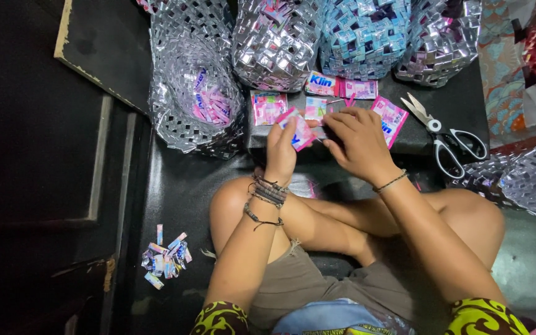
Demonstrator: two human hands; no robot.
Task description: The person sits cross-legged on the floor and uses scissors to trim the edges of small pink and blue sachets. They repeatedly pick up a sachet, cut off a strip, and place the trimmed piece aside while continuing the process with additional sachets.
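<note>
The left hand [280, 149] pinches a pink and white sachet [301, 131], its fingers closed on the lower edge so the wrapper stands tilted above a low black tabletop [417, 139]. The right hand [358, 139] lies just beside it, palm down, fingers curled narrow with the tips touching the sachet's upper edge and a second wrapper beneath. More flat sachets lie in a row on the tabletop: one to the left [268, 107], two further back [341, 87], and one pink one [391, 119] partly under the right hand. Scissors [445, 139] with white handles lie open to the right, apart from the hand. Behind stand woven foil baskets: an open silver one [184, 93] with sachets inside on the left, then a silver-pink one [277, 43] and a blue one [364, 34]. On the dark floor to the left lies a small heap of folded wrapper strips [165, 257]. The person sits cross-legged, cord bracelets [268, 193] on the left wrist.
</note>
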